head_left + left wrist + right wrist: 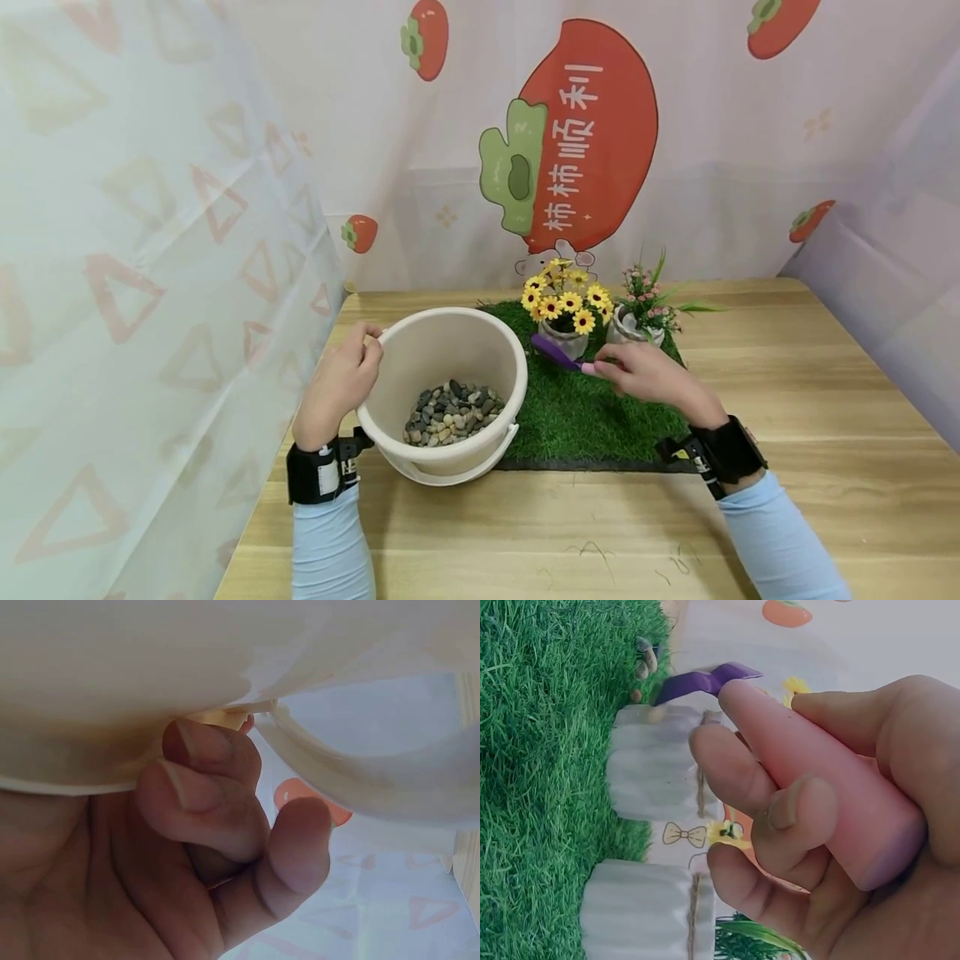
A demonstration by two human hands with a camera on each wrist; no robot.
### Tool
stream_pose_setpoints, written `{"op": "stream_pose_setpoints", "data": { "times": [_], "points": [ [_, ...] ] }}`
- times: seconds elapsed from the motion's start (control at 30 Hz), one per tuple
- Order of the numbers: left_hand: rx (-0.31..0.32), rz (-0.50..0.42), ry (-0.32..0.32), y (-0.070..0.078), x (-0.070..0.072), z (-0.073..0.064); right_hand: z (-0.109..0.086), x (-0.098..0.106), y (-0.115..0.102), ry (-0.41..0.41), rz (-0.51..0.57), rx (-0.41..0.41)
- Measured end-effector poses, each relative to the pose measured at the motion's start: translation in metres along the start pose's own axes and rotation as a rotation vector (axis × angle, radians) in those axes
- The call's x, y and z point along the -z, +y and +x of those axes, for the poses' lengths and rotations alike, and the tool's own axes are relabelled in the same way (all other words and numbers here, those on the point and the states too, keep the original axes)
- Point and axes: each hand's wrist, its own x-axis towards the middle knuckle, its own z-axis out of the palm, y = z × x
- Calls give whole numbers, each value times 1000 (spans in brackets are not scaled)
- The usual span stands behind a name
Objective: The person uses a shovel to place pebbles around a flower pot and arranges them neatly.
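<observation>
The right hand [648, 375] is wrapped round the pink handle [817, 780] of a small trowel, palm sideways, forearm slanting in from the near right. The trowel's purple blade [553, 352] points leftward toward the bucket. The left hand [341, 387] grips the rim of the beige bucket [442, 350] on its left side, fingers curled, wrist just outside the wall. Both wrists wear black straps above light blue sleeves.

The bucket stands on the wood-grain counter, left of an artificial turf mat [581, 433], with grey and tan pebbles [453, 414] in its bottom. At the back of the mat are a pot of yellow flowers [566, 304] and, to its right, a pot of pink flowers [645, 312]. The blade crosses in front of the yellow-flower pot; whether they touch cannot be told. The right hand lies just in front of the pink-flower pot. Loose green strands [596, 554] lie on the bare counter [847, 433] nearer the person. A persimmon-printed curtain [720, 167] hangs behind.

The right wrist view alone shows twine [702, 769] round the pots, the handle's purple end and a few stones [645, 660] near the blade. The left wrist view shows the bucket's white bail [352, 780] close beside the curled fingers.
</observation>
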Motion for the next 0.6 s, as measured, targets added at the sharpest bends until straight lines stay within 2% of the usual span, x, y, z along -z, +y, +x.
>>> {"op": "stream_pose_setpoints", "data": {
  "times": [0.23,0.6],
  "points": [
    [-22,11,22,-1,-1,0,-8,6,1,-42,45,-5],
    [-20,18,27,-2,-2,0,-17,22,-1,-158,140,-114]
  ]
}}
